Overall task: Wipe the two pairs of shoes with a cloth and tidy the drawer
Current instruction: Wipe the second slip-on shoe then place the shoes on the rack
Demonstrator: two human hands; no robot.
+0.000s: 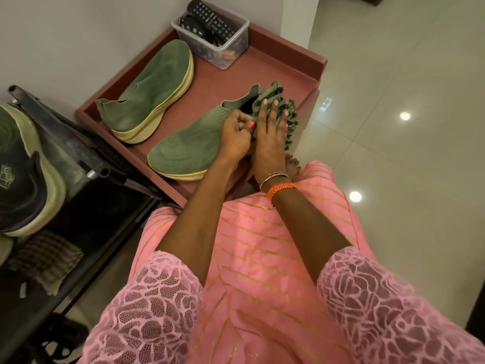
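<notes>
Near green shoe (189, 148) on drawer (296, 52) top. Right hand (271, 132), fingers spread flat, presses cloth (283, 106) on its heel side; left hand (233, 135) pinches collar. Risk: a hard push could slide the shoe off the front edge.

No readable text anywhere. Pale embossed logo on dark navy sneaker with cream sole (19, 177) at left edge of frame, letters blurred beyond reading. White key markings on black remote control (211, 18) in clear plastic tub (240, 48), upper centre, too small to read.
</notes>
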